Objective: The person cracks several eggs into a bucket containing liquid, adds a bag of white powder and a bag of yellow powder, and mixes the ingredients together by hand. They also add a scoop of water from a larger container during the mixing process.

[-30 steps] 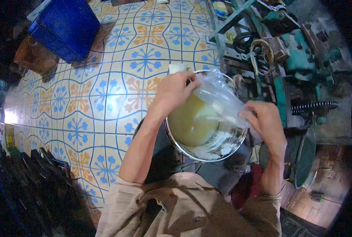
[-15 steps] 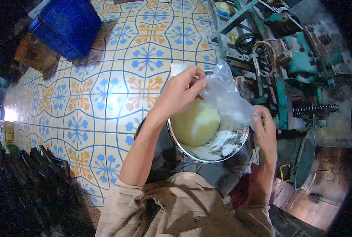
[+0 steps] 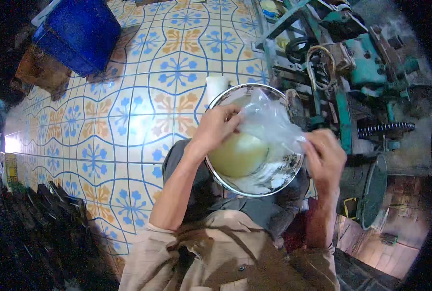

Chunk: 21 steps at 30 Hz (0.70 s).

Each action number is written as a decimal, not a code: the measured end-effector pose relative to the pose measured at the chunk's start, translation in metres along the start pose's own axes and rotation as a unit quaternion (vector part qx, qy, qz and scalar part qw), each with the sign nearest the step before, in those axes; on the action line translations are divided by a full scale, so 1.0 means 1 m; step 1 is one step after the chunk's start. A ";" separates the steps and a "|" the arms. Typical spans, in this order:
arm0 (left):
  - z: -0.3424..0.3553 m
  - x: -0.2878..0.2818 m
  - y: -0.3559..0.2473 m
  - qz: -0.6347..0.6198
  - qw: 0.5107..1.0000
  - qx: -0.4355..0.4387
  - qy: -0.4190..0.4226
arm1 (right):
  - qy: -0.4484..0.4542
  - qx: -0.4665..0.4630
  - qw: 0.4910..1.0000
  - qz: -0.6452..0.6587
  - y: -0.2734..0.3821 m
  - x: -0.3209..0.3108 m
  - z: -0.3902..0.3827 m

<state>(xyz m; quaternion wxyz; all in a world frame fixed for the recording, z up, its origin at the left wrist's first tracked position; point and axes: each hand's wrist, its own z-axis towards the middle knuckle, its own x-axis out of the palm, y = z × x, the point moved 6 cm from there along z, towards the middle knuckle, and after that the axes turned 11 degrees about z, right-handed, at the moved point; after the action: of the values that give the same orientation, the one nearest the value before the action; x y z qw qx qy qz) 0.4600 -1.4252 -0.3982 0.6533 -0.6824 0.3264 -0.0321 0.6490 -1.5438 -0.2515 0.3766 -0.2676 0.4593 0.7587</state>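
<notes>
A round metal pot (image 3: 233,190) with a pale rim stands in front of me between my legs. Inside it lies a smooth, yellowish round mass (image 3: 237,157), with white powder or residue (image 3: 274,177) smeared on the wall beside it. Over the pot a clear plastic bag (image 3: 269,116) is stretched between my hands. My left hand (image 3: 215,127) pinches the bag's left side above the pot. Past the pot's right rim, my right hand (image 3: 325,153) grips the bag's other end, slightly blurred. The left fingertips are partly hidden behind the plastic.
A green machine frame with a motor (image 3: 366,60) and a toothed gear (image 3: 385,128) stands close on the right. Behind the pot is a white cylindrical thing (image 3: 217,87). A blue bin (image 3: 80,36) sits at the far left on the patterned tile floor (image 3: 128,111).
My left hand has moved down and slightly left, drawing the bag lower over the pot. The right hand has shifted slightly right and turned. More of the pot's far rim shows.
</notes>
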 end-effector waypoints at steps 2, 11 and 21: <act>0.001 -0.004 -0.006 0.024 0.999 0.018 -0.022 | 0.007 0.012 1.000 0.009 -0.014 0.010 -0.008; -0.015 -0.044 -0.081 0.014 0.975 0.174 -0.141 | -0.061 0.169 0.982 0.066 -0.059 0.013 -0.042; -0.020 -0.040 -0.094 0.142 0.965 0.159 -0.151 | -0.060 0.140 0.986 0.074 -0.081 0.028 -0.061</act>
<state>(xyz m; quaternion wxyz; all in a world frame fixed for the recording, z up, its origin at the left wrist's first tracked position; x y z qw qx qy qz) 0.4569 -1.4291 -0.2939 0.7932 -0.5132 0.3078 0.1128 0.7026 -1.5651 -0.3392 0.3799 -0.1315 0.5565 0.7271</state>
